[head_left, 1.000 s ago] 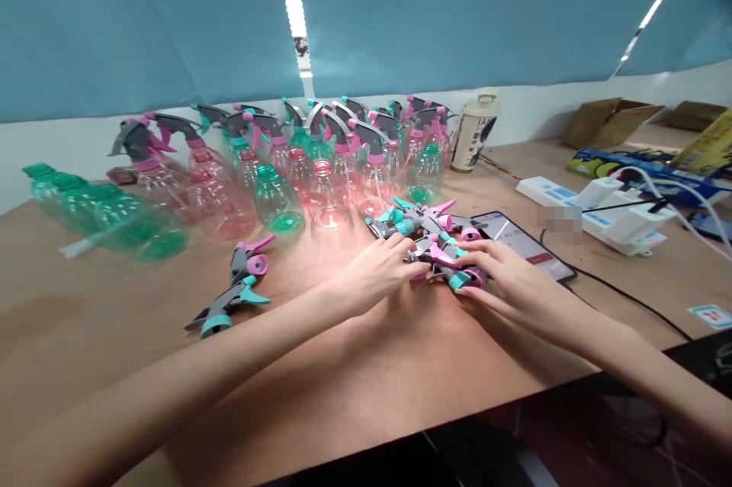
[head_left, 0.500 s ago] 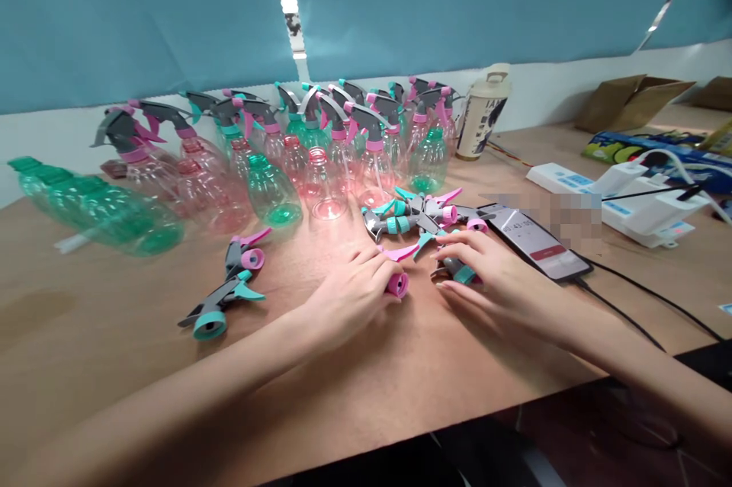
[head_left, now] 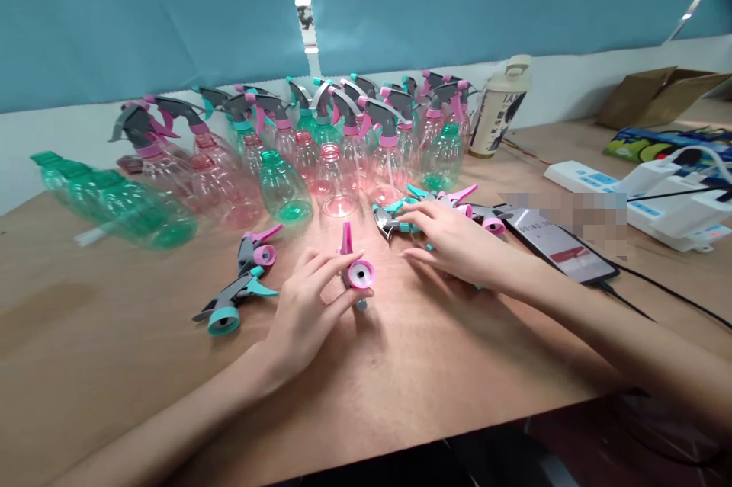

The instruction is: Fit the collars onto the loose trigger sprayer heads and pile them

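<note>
My left hand [head_left: 303, 308] grips a pink-and-grey spray trigger head [head_left: 361, 274] between thumb and fingers, its round collar opening facing me and its pink trigger pointing away. Over a cluster of loose spray trigger heads [head_left: 386, 222] reaches my right hand [head_left: 457, 249], thumb and fingers apart. It hides much of that cluster, and no object shows held in it. To the left of my left hand lie two more heads, a pink-and-grey one [head_left: 264, 254] and a teal-and-grey one [head_left: 223, 319].
Behind stand several pink and green bottles, some topped with spray heads, such as an open green bottle [head_left: 286, 190]. Green bottles [head_left: 165, 224] lie at left. A phone [head_left: 563, 247], a power strip [head_left: 589, 178], a tumbler [head_left: 497, 113] and a cardboard box [head_left: 657, 98] are at right.
My left hand has shifted left and turned the pink spray head so its collar faces me. My right hand has moved left over the cluster, away from a teal-and-grey head. The view has shifted slightly.
</note>
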The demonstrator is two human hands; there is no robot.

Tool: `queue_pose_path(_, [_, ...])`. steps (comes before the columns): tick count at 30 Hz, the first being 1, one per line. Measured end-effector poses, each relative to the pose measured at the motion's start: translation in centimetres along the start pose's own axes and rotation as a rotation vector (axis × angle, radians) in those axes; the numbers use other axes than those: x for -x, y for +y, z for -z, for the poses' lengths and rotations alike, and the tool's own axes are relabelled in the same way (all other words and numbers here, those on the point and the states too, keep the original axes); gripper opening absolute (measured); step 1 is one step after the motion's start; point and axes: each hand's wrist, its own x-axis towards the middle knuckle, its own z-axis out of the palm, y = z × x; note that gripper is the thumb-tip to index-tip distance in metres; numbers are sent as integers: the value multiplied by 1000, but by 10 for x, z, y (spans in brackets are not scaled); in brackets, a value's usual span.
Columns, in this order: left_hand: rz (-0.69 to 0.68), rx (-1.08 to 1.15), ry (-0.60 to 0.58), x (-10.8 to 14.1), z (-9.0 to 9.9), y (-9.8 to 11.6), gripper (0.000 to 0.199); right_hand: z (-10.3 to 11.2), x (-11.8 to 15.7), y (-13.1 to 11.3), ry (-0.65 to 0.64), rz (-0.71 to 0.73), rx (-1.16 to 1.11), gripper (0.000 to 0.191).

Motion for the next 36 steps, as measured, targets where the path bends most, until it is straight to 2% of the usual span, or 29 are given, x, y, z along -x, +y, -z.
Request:
queue_pose_path(4, [24, 21, -9, 8, 1, -5, 28, -12, -28, 7, -65, -71, 51, 73])
queue_pose_path(6, [26, 27, -13, 13, 2, -7, 27, -20, -35, 9, -106, -126, 35, 81])
queue_pose_path(10, [25, 54, -39, 24, 6, -10, 25, -32, -34, 10, -153, -143, 28, 71])
queue_pose_path(14, [19, 86, -42, 28, 6, -11, 24, -33, -24, 6, -159, -145, 50, 66])
queue_pose_path(18, [11, 99, -49, 27, 6, -8, 22, -25, -15, -4, -174, -125, 54, 62])
queue_pose_path(22, [-6, 116, -47, 28, 6, -8, 22, -7, -9, -10, -182, -39, -19, 56])
queue_pose_path(24, [-19, 128, -41, 29, 5, -8, 22, 3, -8, -6, -172, -50, -23, 55])
queue_pose_path(26, [-38, 138, -37, 29, 5, -8, 21, 9, -9, 5, -143, -125, -9, 56])
queue_pose_path(28, [-48, 142, -37, 29, 5, -8, 21, 9, -11, 18, -126, -219, 43, 60])
queue_pose_path(31, [-48, 148, -38, 29, 5, -8, 21, 2, -12, 31, -203, -267, 79, 60])
queue_pose_path(36, [-52, 158, -37, 29, 4, -9, 23, 1, -3, 22, -238, -214, -1, 58])
